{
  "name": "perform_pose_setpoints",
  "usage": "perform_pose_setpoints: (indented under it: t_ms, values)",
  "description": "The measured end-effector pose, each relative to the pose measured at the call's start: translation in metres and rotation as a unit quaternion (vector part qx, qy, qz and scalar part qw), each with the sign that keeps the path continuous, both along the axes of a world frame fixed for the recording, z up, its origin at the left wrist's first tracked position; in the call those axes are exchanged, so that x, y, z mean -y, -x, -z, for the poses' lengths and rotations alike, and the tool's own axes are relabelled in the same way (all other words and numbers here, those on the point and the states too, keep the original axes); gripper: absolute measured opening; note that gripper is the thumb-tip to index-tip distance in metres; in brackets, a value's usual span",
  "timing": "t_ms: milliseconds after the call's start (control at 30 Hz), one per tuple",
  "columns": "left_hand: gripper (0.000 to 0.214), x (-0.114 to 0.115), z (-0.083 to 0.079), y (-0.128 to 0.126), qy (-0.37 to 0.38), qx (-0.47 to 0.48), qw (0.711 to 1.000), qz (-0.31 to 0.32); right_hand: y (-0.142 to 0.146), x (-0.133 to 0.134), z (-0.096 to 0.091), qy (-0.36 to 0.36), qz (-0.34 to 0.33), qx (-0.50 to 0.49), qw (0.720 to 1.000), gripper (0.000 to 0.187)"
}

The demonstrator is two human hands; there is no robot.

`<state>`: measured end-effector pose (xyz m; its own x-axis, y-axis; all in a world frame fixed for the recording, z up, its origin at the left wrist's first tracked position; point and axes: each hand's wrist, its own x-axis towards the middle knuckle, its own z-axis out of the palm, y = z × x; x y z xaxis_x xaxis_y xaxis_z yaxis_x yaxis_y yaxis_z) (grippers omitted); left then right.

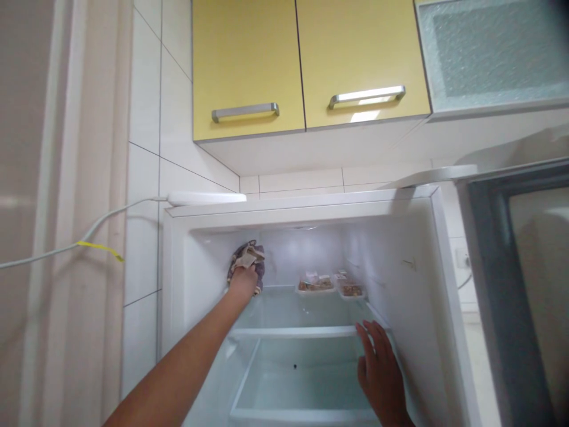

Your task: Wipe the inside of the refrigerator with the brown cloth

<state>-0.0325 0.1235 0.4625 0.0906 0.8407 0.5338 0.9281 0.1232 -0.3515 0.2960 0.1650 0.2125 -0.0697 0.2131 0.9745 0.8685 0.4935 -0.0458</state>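
While the left hand (244, 281) is closed on a bunched patterned cloth (259, 257) near the back left corner of the open refrigerator (284, 209), the right hand (381, 365) holds nothing, its fingers loosely spread at the white front trim of the upper glass shelf (275, 312); whether they touch it, I cannot tell. Bunching probably keeps fabric between fingers and wall, and the right hand may be there for balance. Two plastic food trays (315, 287) sit back right, seemingly out of the cloth's way. Yellow cabinets (246, 59) hang above, beside white wall tiles (144, 228).
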Motion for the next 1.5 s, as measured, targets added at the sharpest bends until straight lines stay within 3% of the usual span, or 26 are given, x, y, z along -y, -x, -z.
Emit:
perform_pose_setpoints:
  t_ms: [133, 267, 367, 467, 567, 733, 900, 1067, 1300, 1500]
  values:
    - [0.032, 0.034, -0.003, -0.017, -0.004, -0.026, 0.998, -0.056, -0.002, 0.005, -0.002, 0.01, -0.004, 0.006, 1.0, 0.067]
    - [0.031, 0.087, -0.011, -0.033, -0.023, -0.038, 0.994, -0.095, -0.003, 0.003, -0.001, 0.002, -0.015, 0.002, 1.0, 0.068]
    - [0.031, 0.128, -0.024, -0.04, -0.045, -0.037, 0.992, -0.109, -0.004, 0.001, 0.0, -0.001, -0.021, 0.002, 1.0, 0.068]
    - [0.032, 0.146, -0.041, -0.042, -0.086, -0.033, 0.991, -0.099, -0.004, 0.001, 0.0, -0.003, -0.021, 0.003, 1.0, 0.068]
    - [0.033, 0.127, -0.056, -0.039, -0.111, -0.047, 0.989, -0.09, -0.002, 0.003, -0.002, -0.002, -0.012, 0.0, 1.0, 0.069]
    - [0.033, 0.052, -0.059, -0.029, -0.092, -0.036, 0.993, -0.063, -0.001, 0.003, -0.002, -0.002, -0.001, -0.001, 1.0, 0.068]
    - [0.037, -0.013, -0.05, -0.016, -0.102, -0.011, 0.993, -0.057, -0.004, -0.005, 0.002, -0.028, 0.011, 0.017, 0.999, 0.067]
    - [0.038, -0.056, -0.026, 0.002, -0.088, -0.019, 0.995, -0.044, 0.001, -0.024, 0.009, -0.078, 0.013, 0.01, 0.997, 0.064]
    - [0.032, -0.085, 0.007, 0.022, -0.018, -0.057, 0.997, -0.048, 0.005, -0.033, 0.016, -0.081, 0.015, -0.009, 0.997, 0.062]
    - [0.032, -0.074, 0.017, 0.024, 0.032, -0.088, 0.995, -0.017, 0.004, -0.022, 0.012, -0.05, 0.009, -0.014, 0.999, 0.06]
